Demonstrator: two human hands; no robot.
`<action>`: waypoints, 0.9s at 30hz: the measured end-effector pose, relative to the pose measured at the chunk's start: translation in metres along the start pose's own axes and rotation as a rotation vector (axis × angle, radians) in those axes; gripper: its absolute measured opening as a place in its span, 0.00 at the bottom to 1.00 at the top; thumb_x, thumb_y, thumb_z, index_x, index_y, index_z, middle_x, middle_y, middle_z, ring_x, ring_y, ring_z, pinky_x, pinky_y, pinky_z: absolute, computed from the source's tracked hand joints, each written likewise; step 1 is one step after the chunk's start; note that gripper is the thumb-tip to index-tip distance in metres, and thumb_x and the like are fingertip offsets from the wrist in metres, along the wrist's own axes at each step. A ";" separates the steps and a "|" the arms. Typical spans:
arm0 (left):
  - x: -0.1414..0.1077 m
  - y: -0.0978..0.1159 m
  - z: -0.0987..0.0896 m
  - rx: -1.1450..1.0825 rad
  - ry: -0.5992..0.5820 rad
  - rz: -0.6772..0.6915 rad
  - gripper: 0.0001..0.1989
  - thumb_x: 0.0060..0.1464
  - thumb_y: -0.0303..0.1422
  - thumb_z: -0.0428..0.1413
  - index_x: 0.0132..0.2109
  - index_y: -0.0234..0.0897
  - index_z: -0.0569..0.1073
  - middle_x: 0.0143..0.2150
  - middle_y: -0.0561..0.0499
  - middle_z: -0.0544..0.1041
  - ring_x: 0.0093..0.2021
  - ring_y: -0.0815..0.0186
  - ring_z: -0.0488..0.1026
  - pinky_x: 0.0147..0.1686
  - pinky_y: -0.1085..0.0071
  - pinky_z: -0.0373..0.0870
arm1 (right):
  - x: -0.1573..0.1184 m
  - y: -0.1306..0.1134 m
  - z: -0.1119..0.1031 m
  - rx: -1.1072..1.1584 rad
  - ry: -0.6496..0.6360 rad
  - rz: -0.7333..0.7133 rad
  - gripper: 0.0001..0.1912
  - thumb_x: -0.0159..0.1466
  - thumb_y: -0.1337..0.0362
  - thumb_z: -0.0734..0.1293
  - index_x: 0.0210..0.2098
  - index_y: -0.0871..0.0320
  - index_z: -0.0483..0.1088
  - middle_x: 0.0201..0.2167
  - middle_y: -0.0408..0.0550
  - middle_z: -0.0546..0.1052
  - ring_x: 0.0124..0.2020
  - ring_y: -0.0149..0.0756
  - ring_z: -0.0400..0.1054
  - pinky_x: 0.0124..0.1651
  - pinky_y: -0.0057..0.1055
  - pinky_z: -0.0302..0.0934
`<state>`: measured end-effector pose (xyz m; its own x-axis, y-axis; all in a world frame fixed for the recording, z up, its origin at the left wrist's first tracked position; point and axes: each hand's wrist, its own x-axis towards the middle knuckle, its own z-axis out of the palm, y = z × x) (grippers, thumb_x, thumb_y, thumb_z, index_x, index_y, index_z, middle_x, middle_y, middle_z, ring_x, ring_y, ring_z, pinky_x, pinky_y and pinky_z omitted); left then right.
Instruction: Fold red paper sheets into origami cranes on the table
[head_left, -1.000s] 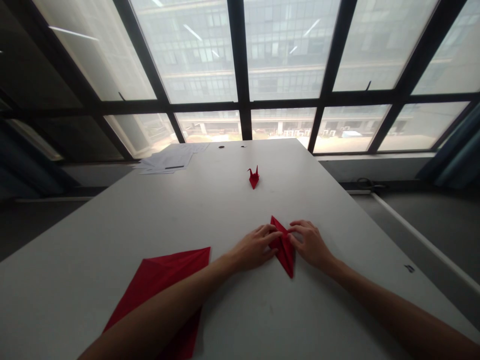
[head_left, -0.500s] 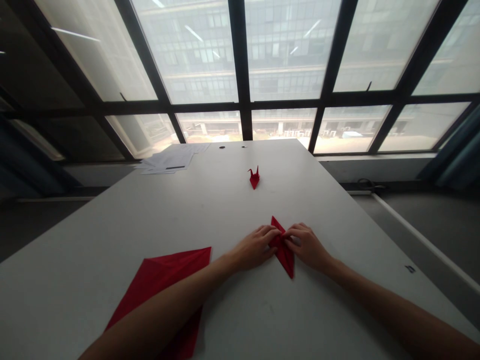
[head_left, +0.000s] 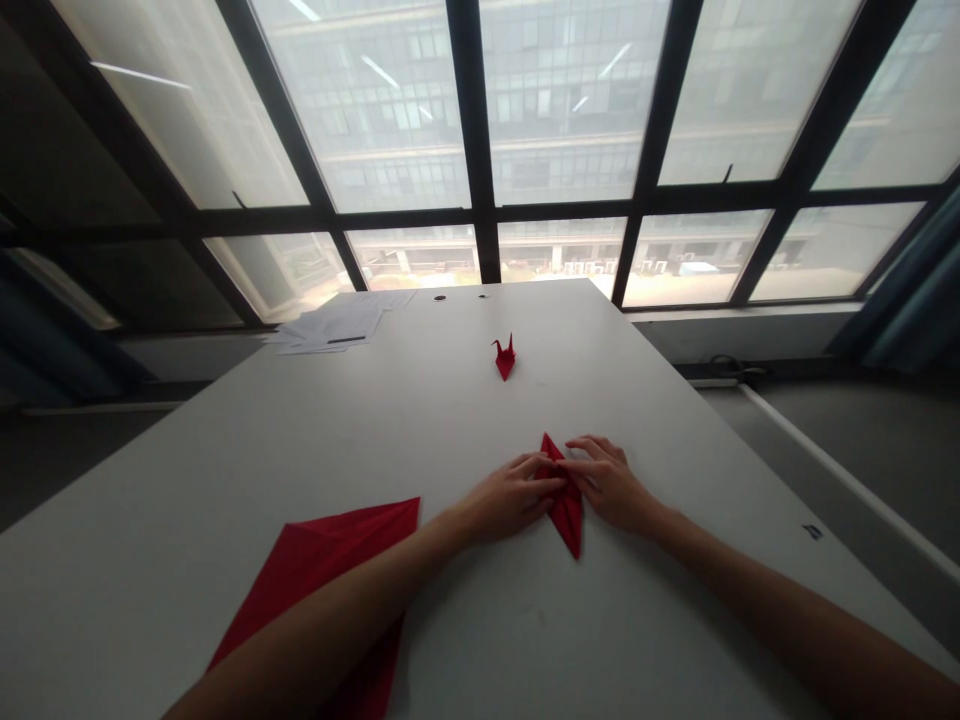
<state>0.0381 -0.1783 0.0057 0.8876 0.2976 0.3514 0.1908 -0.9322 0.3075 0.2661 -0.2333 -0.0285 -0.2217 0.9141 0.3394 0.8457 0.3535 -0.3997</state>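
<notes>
A narrow, diamond-shaped piece of folded red origami paper [head_left: 568, 515] lies on the white table before me, its points toward and away from me. My left hand [head_left: 511, 492] holds its left side, with the fingers laid across the middle. From the right, my right hand [head_left: 604, 482] touches the paper near its centre with an outstretched finger; its other fingers are spread above the table. Between the hands, the paper's middle folds are partly covered. Farther up the table stands a finished red paper crane [head_left: 505, 359].
A larger red paper sheet [head_left: 322, 550] lies at the left, partly under my left forearm. White papers [head_left: 330, 322] with a dark pen-like stick [head_left: 346, 340] are at the far left. A small dark mark or object [head_left: 812, 532] is near the right table edge. Windows [head_left: 562, 100] rise behind.
My right hand's fingers have spread from a pinch, one now reaching over the paper's middle. My left fingers lie flatter across it. The view has shifted slightly.
</notes>
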 end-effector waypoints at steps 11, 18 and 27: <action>0.004 0.009 -0.002 -0.025 -0.067 0.023 0.11 0.67 0.32 0.48 0.45 0.36 0.75 0.49 0.46 0.77 0.52 0.62 0.73 0.58 0.65 0.66 | 0.006 -0.002 -0.014 0.119 -0.008 -0.045 0.15 0.63 0.73 0.62 0.38 0.51 0.78 0.42 0.46 0.77 0.48 0.40 0.68 0.55 0.40 0.58; 0.001 0.006 0.001 -0.004 -0.036 -0.015 0.12 0.68 0.31 0.47 0.49 0.38 0.75 0.49 0.46 0.75 0.47 0.64 0.74 0.50 0.69 0.71 | 0.007 0.002 -0.016 0.021 -0.039 -0.074 0.21 0.66 0.73 0.60 0.51 0.44 0.75 0.47 0.47 0.75 0.52 0.41 0.64 0.57 0.41 0.56; 0.000 0.004 0.003 -0.045 -0.034 0.045 0.13 0.67 0.29 0.48 0.52 0.37 0.75 0.59 0.45 0.73 0.59 0.62 0.70 0.62 0.66 0.65 | 0.004 0.014 -0.021 -0.189 -0.087 0.021 0.24 0.70 0.64 0.57 0.65 0.49 0.62 0.62 0.54 0.67 0.62 0.48 0.57 0.63 0.51 0.51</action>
<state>0.0403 -0.1820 0.0047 0.9088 0.2479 0.3355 0.1321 -0.9339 0.3323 0.2874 -0.2284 -0.0150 -0.2372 0.9376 0.2542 0.9248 0.2981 -0.2362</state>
